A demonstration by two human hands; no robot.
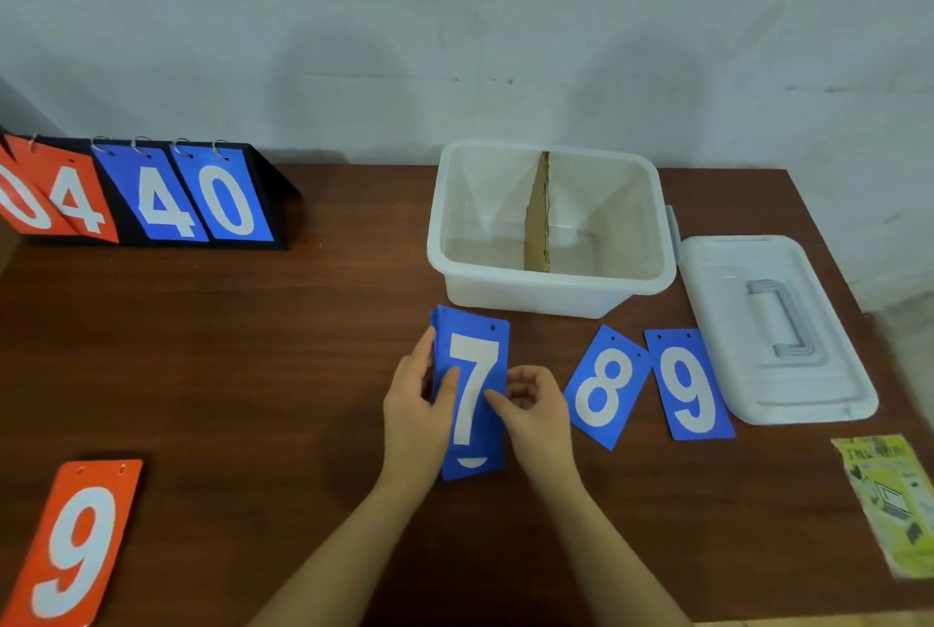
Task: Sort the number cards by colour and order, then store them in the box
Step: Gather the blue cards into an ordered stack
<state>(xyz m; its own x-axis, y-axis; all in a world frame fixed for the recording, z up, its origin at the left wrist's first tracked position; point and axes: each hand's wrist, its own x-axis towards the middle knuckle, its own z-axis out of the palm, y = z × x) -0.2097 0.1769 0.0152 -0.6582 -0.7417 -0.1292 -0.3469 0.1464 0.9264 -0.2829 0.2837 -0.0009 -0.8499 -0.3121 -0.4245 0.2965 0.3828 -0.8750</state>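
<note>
Three loose blue cards (609, 386), one orange (76, 545)

Box (551, 293) behind the card stack (472, 424) — lid (773, 373) right of it.

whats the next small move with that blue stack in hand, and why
Probably reach the right hand to the blue 8 card and lay it on the blue stack, whose top card shows 7. The left hand holds the stack; 8 and the blue 9 card lie loose beside it, and the box holds no cards.
</note>
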